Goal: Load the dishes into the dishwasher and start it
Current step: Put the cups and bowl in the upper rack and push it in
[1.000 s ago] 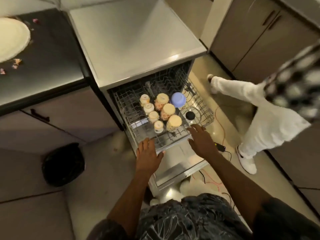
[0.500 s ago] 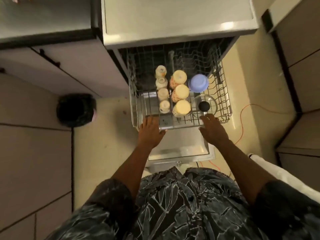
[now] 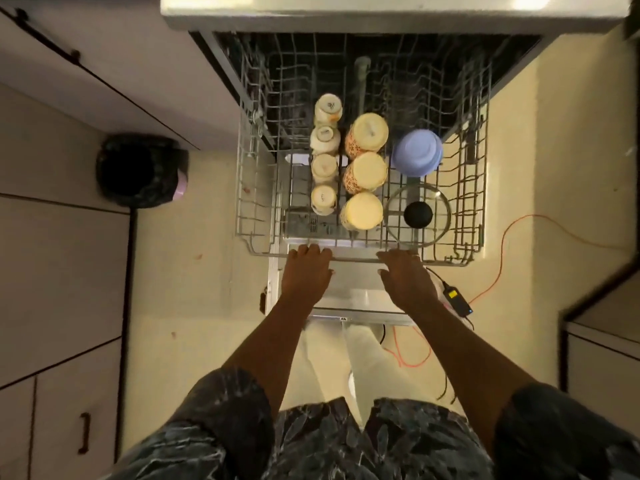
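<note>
Rack sits mid-frame, extended out of the dishwasher at top centre, over the open door.

Load, all upside down:
- column of four small cups, left of centre
- column of three larger mugs, just beside them on the right
- blue bowl, right of the mugs
- glass lid with a black knob, just below the bowl in the frame

Left hand and right hand are both on the rack's front rail, spaced apart. Fingers are curled over the wire and gripping it, fingertips hidden.

Around it:
- bin lined with a black bag, on the floor at left
- orange cable across the floor at right
- black adapter near the right wrist
- cabinet along the left edge
</note>
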`<state>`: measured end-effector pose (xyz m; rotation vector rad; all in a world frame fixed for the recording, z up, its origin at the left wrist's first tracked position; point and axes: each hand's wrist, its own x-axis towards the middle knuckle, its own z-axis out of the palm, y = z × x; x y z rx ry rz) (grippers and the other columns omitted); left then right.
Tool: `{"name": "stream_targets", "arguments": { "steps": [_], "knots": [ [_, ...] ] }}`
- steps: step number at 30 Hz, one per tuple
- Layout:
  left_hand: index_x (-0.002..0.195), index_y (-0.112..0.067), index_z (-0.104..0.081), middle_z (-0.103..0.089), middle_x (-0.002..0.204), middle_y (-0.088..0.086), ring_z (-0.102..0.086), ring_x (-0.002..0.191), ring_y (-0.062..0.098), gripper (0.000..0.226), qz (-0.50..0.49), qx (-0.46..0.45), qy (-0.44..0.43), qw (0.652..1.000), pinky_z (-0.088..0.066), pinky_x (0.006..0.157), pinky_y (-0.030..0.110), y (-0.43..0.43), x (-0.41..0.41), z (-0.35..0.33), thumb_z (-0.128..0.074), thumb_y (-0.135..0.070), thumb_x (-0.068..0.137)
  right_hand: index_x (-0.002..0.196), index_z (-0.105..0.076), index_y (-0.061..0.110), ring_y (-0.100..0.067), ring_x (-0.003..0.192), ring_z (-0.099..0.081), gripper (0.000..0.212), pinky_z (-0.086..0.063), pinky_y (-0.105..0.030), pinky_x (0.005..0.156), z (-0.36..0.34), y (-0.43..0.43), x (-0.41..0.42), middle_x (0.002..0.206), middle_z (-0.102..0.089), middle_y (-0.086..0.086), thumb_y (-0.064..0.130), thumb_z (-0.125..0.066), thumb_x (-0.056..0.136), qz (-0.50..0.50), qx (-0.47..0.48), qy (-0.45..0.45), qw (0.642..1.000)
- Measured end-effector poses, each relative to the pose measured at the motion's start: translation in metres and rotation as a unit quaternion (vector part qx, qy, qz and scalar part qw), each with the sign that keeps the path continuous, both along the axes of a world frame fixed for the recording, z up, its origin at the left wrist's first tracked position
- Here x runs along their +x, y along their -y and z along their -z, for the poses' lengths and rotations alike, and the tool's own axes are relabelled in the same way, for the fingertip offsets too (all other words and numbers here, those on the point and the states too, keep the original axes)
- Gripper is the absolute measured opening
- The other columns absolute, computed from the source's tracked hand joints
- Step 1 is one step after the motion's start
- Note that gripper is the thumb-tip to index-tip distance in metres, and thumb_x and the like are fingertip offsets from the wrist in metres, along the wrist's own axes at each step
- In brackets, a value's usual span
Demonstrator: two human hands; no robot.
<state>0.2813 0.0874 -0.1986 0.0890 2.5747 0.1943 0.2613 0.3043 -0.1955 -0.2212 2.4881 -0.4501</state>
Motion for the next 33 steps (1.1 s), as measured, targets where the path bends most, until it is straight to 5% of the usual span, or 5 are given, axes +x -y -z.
{"name": "stream_targets", "arguments": {
  "steps": [6, 14, 26, 33],
  "knots": [
    [0.110, -0.021, -0.063, -0.067, 0.106, 0.000, -0.062, 0.101, 0.022, 0.016, 0.022, -0.043, -0.010, 0.999, -0.046, 0.088, 0.036, 0.006, -0.020, 0.002, -0.053, -0.017, 0.099, 0.112, -0.075, 0.021, -0.023, 0.100, -0.063, 0.026, -0.054, -0.034, 0.084, 0.005, -0.011, -0.016, 0.101, -0.073, -0.003, 0.009, -0.059, 0.096, -0.043, 0.029, -0.033, 0.998],
    [0.110, -0.017, -0.066, -0.068, 0.108, 0.003, -0.064, 0.100, 0.024, 0.020, 0.055, -0.036, -0.034, 0.997, -0.048, 0.087, 0.036, -0.001, -0.029, 0.000, -0.052, -0.011, 0.098, 0.116, -0.074, 0.022, -0.022, 0.109, -0.058, 0.033, -0.046, -0.028, 0.078, 0.006, -0.020, -0.020, 0.112, -0.069, -0.001, 0.002, -0.058, 0.095, -0.034, 0.004, -0.049, 0.998],
    [0.114, -0.013, -0.066, -0.070, 0.112, 0.007, -0.066, 0.103, 0.027, 0.024, 0.028, -0.026, -0.112, 0.993, -0.053, 0.090, 0.041, 0.005, -0.073, 0.003, -0.053, -0.008, 0.094, 0.113, -0.075, 0.018, -0.028, 0.110, -0.063, 0.033, -0.056, -0.042, 0.086, 0.006, -0.015, -0.073, 0.114, -0.073, -0.006, -0.002, -0.065, 0.089, -0.055, -0.006, -0.109, 0.992],
    [0.108, -0.014, -0.068, -0.069, 0.101, 0.005, -0.065, 0.091, 0.025, 0.017, 0.024, -0.007, -0.120, 0.992, -0.052, 0.068, 0.037, 0.006, -0.111, 0.003, -0.060, -0.011, 0.093, 0.117, -0.074, 0.016, -0.031, 0.109, -0.063, 0.035, -0.057, -0.045, 0.087, 0.009, -0.013, -0.111, 0.115, -0.072, -0.011, -0.003, -0.061, 0.091, -0.044, 0.012, -0.129, 0.991]
  ]
}}
